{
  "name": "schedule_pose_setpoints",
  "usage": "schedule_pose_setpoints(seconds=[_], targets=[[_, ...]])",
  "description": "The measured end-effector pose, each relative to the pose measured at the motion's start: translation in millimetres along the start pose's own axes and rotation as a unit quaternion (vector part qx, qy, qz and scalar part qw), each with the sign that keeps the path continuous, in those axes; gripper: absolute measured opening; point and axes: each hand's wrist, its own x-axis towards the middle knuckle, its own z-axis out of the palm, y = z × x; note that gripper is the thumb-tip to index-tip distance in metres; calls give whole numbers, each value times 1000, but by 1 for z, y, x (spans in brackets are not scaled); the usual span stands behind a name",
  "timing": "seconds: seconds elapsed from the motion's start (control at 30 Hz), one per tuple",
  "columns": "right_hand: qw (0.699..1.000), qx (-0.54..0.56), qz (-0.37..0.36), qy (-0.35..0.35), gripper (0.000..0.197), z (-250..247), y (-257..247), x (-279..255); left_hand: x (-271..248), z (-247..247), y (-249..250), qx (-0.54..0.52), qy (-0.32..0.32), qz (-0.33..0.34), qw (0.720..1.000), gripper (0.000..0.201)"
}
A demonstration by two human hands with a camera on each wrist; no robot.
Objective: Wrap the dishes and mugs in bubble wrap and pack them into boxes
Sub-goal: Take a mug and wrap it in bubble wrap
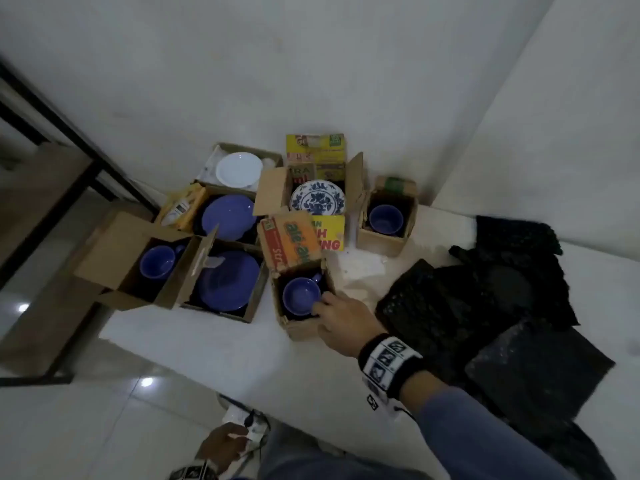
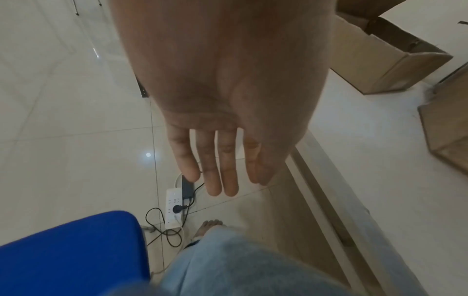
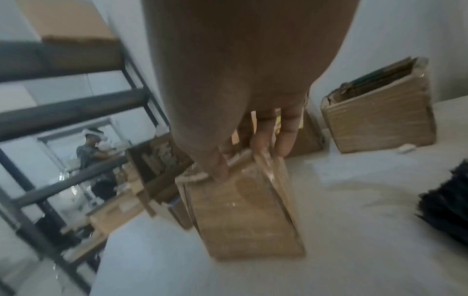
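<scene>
A small open cardboard box (image 1: 299,329) stands near the table's front edge with a blue mug (image 1: 300,295) inside. My right hand (image 1: 332,317) grips that box's right rim. In the right wrist view the thumb lies on the outside of the small box (image 3: 243,210) while the right hand (image 3: 243,158) curls its fingers over the edge. Black bubble wrap sheets (image 1: 485,306) lie piled to the right. My left hand (image 2: 222,180) hangs below the table with straight fingers, holding nothing.
Other open boxes behind hold blue plates (image 1: 228,280), a white plate (image 1: 239,169), a patterned plate (image 1: 317,197) and more mugs (image 1: 385,220). A black metal shelf (image 1: 52,140) stands left. A power strip (image 2: 173,208) and a blue seat (image 2: 70,250) are down by my legs.
</scene>
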Motion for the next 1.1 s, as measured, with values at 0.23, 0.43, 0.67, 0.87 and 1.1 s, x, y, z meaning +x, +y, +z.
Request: schedule_pose_setpoints(seconds=[0.23,0.43,0.67,0.87,1.1], targets=[[993,-108,24,30,12,12,12,-32,10,35,-27,15,-39,-45,998,10],[998,-60,34,11,12,14,53,-106,25,57,-39,21,-39,-39,998,8],[966,235,21,108,17,-3,99,-151,16,69,-16,23,-33,-46,998,10],[909,32,278,308,35,-27,187,-149,4,75,0,66,-51,-8,997,10],[908,35,349,227,28,-31,234,-148,-18,66,29,172,-13,87,981,8]])
